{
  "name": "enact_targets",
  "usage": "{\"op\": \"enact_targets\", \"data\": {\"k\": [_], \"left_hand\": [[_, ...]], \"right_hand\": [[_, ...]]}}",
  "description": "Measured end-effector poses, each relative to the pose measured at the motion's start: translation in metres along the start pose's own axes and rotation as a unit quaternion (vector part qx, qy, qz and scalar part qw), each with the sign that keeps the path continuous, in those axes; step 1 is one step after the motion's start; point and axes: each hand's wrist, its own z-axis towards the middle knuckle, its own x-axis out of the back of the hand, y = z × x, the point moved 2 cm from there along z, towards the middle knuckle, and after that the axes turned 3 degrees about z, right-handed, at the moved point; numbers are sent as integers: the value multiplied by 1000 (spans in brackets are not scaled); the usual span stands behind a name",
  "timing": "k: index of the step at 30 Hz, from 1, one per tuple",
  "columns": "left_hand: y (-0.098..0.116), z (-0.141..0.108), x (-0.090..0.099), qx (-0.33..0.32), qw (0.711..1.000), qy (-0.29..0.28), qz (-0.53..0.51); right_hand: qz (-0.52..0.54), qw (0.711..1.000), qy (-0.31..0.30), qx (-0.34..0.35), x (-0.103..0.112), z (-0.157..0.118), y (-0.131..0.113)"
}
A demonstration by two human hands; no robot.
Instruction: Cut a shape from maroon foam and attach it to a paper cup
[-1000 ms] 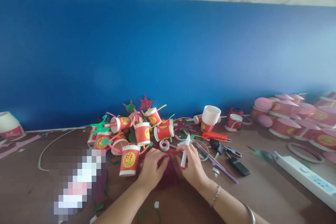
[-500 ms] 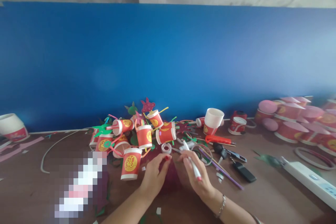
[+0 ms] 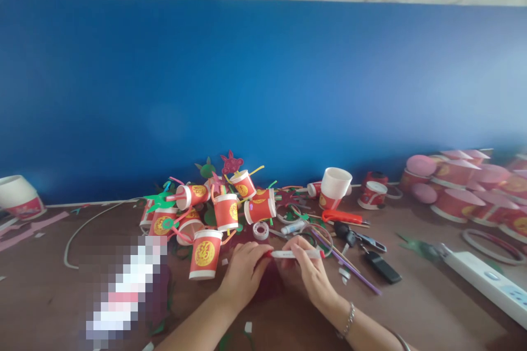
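Observation:
My right hand (image 3: 312, 271) grips a white marker pen (image 3: 290, 254) with a red end, lying nearly level between my two hands. My left hand (image 3: 246, 270) is closed on the marker's small red cap (image 3: 269, 254), which meets the pen's left end; how far the pen goes in is hidden by my fingers. Just beyond my hands are a roll of clear tape (image 3: 261, 231) and a small white tube (image 3: 293, 227). A red paper cup (image 3: 205, 255) with a yellow emblem stands left of my left hand.
Red paper cups (image 3: 226, 212) with coloured strips pile up behind. An orange cutter (image 3: 342, 218), keys with a black fob (image 3: 382, 267) and a purple stick (image 3: 362, 275) lie right. A white power strip (image 3: 489, 282) and pink-topped cups (image 3: 457, 204) are farther right. A blue panel (image 3: 263, 88) rises behind.
My right hand has turned the marker from a steep slant to nearly level and brought its left end to the red cap in my left hand.

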Motion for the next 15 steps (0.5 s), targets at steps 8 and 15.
{"op": "enact_targets", "data": {"k": [8,15], "left_hand": [[11,-5,3,-104,994,-26,14],[19,-9,0,-129,990,9,64]], "right_hand": [[29,994,0,-109,-3,1,17],[64,989,32,-127,-14,-2,9]]}}
